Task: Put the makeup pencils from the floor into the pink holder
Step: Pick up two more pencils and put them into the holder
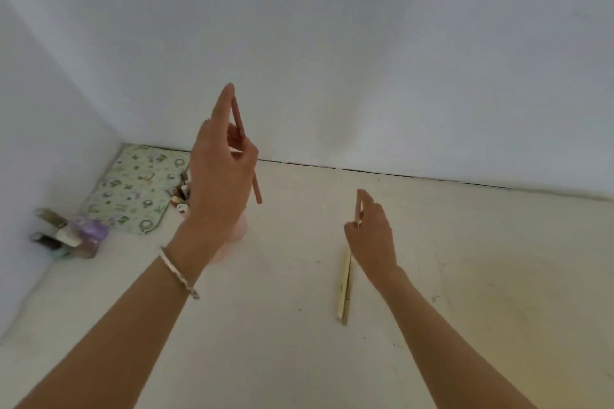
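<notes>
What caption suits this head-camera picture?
Left hand lifts a reddish makeup pencil above the pink holder; right hand holds a pale pencil.

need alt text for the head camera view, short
The left hand holds a reddish makeup pencil upright above a mostly hidden pink holder, while the right hand pinches a pale pencil. Two more pale pencils lie on the cream floor.

Holder (236,236) behind left hand (219,173); mat (133,189) further left; two pencils (345,289) on floor (265,325), right.
</notes>
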`<state>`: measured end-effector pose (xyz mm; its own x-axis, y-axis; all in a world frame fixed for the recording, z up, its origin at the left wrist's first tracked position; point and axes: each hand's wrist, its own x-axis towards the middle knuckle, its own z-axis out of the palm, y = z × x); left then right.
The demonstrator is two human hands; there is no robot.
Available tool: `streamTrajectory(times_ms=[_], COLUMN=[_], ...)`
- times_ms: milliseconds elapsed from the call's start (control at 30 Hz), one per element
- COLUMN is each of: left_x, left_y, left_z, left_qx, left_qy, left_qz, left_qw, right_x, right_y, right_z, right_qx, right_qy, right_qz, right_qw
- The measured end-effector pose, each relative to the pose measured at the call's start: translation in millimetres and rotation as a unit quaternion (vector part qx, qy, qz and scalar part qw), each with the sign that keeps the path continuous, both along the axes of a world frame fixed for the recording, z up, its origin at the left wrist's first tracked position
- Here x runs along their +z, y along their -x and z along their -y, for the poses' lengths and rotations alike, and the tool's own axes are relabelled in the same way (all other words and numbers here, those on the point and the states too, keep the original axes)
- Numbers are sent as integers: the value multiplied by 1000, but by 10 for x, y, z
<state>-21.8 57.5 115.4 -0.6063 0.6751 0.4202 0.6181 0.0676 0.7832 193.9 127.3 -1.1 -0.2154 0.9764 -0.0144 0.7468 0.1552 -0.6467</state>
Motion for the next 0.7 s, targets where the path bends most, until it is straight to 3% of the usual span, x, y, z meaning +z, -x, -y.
streamTrajectory(times_ms=[100, 233, 333, 433, 533, 700], left_x=[69, -130, -378, -547, -567, -384], left_y=[445, 585, 554, 565, 621, 799], left_z=[154, 282, 332, 375, 431, 482], left_qx=[62, 60, 25, 32, 69, 99], left_qy=[-27, 8, 84, 166, 146, 80], left_qz=[-15, -9, -50, -174, -219, -175], left_qw=[998, 998, 995, 970, 962, 976], right_x=[426, 820, 906, 901, 894, 861], right_y=[438, 961, 1169, 1231, 1292, 1488], right_z=[-12, 116, 198, 234, 265, 341], right_qx=[-27, 19, 33, 28, 29, 53], right_qy=[-69, -148, -161, -156, -157, -155], right_qz=[-236, -378, -401, -418, -433, -424], right_qw=[969, 914, 901, 895, 887, 891])
